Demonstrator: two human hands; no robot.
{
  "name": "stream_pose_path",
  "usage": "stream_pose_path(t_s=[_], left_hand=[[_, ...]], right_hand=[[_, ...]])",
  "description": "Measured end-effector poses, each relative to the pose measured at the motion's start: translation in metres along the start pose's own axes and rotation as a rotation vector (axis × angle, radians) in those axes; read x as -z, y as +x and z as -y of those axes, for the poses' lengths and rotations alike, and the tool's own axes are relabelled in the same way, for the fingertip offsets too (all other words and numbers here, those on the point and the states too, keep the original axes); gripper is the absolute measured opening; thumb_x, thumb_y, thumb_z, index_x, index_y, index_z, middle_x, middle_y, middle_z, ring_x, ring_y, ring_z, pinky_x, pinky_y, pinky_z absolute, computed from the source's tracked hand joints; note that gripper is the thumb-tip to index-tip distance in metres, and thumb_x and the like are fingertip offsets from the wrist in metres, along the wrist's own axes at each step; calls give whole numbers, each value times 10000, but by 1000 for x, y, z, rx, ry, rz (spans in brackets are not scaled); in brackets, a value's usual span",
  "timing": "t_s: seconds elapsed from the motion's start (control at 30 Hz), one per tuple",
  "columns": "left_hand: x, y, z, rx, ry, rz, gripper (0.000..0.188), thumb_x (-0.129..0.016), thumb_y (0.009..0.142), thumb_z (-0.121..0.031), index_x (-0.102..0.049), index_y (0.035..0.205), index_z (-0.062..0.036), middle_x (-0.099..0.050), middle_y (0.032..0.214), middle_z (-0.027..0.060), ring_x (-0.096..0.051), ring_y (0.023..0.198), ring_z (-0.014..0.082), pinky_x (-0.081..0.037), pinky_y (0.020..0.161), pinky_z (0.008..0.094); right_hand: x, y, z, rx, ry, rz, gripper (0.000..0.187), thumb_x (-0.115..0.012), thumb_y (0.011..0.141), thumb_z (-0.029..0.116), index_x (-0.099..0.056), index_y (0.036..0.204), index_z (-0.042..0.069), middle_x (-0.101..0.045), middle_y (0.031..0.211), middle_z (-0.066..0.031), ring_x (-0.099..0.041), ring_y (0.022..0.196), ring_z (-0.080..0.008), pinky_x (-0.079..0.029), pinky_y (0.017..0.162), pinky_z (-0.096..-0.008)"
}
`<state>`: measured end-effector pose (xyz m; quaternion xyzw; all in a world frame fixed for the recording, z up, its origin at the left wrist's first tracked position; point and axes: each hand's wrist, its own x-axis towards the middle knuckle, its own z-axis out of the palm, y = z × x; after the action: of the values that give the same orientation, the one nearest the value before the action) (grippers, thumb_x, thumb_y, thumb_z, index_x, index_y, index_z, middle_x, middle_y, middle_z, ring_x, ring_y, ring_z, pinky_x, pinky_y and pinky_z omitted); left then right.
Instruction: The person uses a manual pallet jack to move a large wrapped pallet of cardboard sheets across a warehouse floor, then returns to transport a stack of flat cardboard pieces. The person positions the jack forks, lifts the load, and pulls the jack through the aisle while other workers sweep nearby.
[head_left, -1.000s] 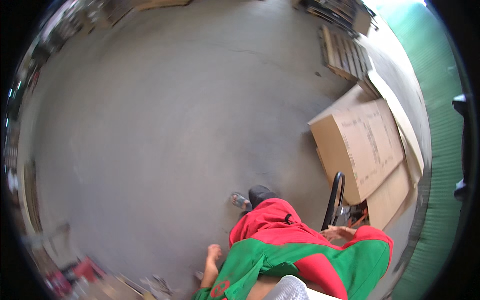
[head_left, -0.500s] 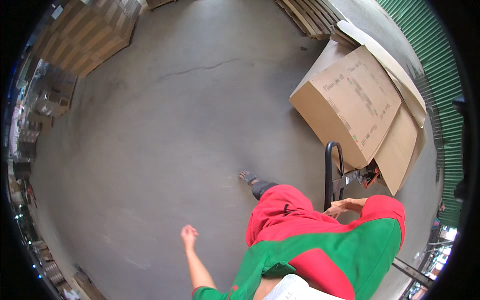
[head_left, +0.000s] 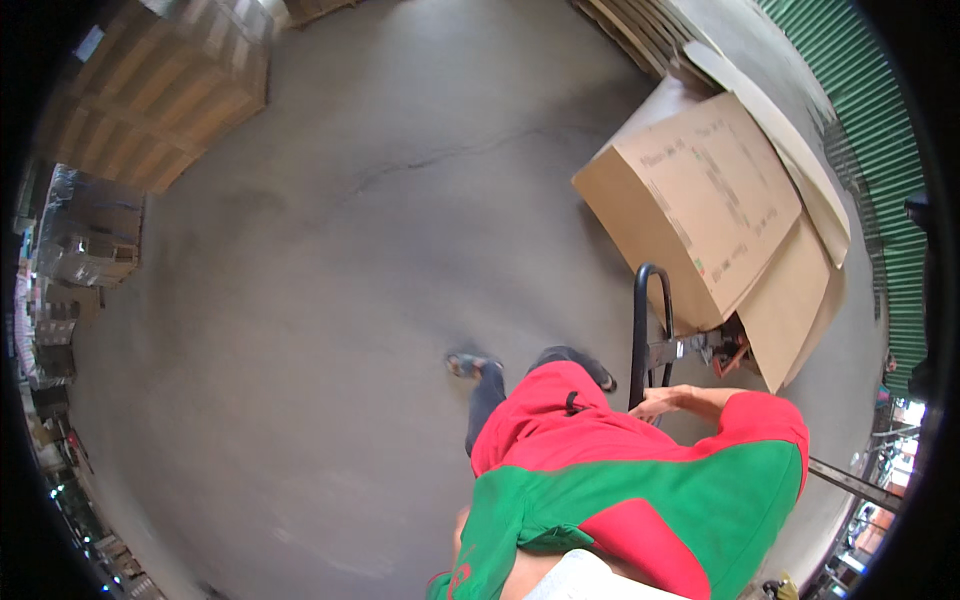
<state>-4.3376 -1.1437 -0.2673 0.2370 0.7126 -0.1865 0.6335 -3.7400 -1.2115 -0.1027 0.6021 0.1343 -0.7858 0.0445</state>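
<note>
My right hand (head_left: 662,402) was wrapped around the black loop handle (head_left: 650,330) of the pallet jack, whose load of big flat cardboard sheets (head_left: 705,210) stood just ahead on my right. Half a second before, my left hand had swung out low on my left; now it was hidden, grip unknowable. I was mid-stride on the concrete floor (head_left: 330,300), hauling.

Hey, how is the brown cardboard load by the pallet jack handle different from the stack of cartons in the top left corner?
The cardboard load lies as big flat sheets, tilted and fanned over one another; the stack of cartons is squared up in tidy rows. The load sits close to the black pallet jack handle, which the right hand grips; the stack stands far across the grey concrete floor, beyond reach. Both are brown cardboard.
</note>
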Motion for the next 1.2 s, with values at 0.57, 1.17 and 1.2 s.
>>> stream_pose_path(t_s=[0.57,1.17,1.2], left_hand=[[178,-38,-450,-643,104,-375,284,-523,1011,-180,-617,1196,14,-685,940,73,-653,805,151,-534,705,302],[169,-109,-348,83,5,-126,393,-463,980,-176,-532,1362,-113,-695,1060,87,-672,912,205,-519,828,445],[189,-110,-385,-72,-53,-154,385,-472,983,-164,-533,1359,-103,-693,1063,83,-670,917,200,-527,840,432]], right_hand=[[109,2,121,30,208,-141,461,-733,796,442,-750,1103,99,-726,1075,-119,-716,956,-190,-534,894,-314],[153,-43,243,66,217,-134,542,-725,742,574,-771,1068,143,-731,1007,-78,-696,876,-181,-522,887,-329],[162,-43,258,51,206,-153,536,-730,741,566,-773,1059,136,-730,994,-78,-696,866,-178,-526,878,-330]])
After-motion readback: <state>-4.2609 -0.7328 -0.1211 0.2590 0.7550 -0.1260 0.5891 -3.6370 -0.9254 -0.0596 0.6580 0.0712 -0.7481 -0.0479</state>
